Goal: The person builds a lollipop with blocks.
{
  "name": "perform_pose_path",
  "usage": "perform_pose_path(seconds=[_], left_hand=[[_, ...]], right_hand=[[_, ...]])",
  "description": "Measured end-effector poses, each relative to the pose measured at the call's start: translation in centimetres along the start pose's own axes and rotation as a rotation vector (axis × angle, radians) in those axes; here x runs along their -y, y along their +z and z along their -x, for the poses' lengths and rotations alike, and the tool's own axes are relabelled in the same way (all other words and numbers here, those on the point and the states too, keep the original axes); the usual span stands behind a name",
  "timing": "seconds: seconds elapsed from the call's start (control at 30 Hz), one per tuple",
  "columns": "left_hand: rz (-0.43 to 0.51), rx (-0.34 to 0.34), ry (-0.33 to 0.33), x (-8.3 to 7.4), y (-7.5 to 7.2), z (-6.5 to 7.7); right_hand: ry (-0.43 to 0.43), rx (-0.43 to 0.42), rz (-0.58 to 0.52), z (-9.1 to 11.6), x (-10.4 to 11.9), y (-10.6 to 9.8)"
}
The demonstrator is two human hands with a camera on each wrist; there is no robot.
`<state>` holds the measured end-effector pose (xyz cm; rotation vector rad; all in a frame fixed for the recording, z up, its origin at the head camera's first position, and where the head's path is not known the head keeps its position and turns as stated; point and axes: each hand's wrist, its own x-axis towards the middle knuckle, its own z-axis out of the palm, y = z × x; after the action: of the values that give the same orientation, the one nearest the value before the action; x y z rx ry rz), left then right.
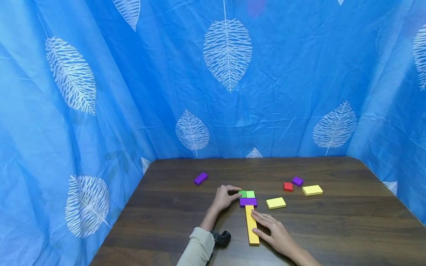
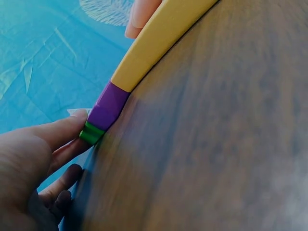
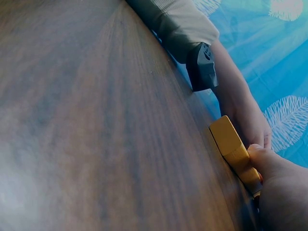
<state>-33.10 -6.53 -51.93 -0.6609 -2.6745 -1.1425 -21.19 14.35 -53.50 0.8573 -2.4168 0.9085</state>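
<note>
My left hand (image 1: 223, 198) pinches a dark green block (image 1: 242, 194) with thumb and forefinger, its other fingers hanging free in the left wrist view. Flush against it on the right sits a light green block (image 1: 250, 194). Both lie along the far side of a purple block (image 1: 248, 202) set crosswise. From that purple block a line of orange-yellow blocks (image 1: 252, 231) runs toward me, flat on the table. My right hand (image 1: 273, 233) touches the right side of this line with fairly straight fingers and thumb; its thumb (image 3: 263, 159) shows against the orange side.
Loose on the brown table (image 1: 159, 218) lie a purple block (image 1: 201, 178) at back left, and a red block (image 1: 288, 187), a small purple block (image 1: 297, 181) and two yellow blocks (image 1: 276, 203) to the right. A blue leaf-patterned curtain (image 1: 283, 92) hangs behind the table.
</note>
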Motion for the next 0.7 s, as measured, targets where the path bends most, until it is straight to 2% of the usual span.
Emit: perform_pose_path(seconds=[0.53, 0.63, 0.7], left_hand=[[0.015, 0.024, 0.010, -0.1, -0.4, 0.1], [0.053, -0.010, 0.000, 0.2, -0.9, 0.1], [0.080, -0.073, -0.003, 0.6, -1.4, 0.0]], right_hand=[[-0.011, -0.007, 0.016, 0.0, -0.1, 0.0], [-0.019, -0.016, 0.017, 0.0, -0.1, 0.1], [-0.025, -0.021, 0.014, 0.1, -0.2, 0.2]])
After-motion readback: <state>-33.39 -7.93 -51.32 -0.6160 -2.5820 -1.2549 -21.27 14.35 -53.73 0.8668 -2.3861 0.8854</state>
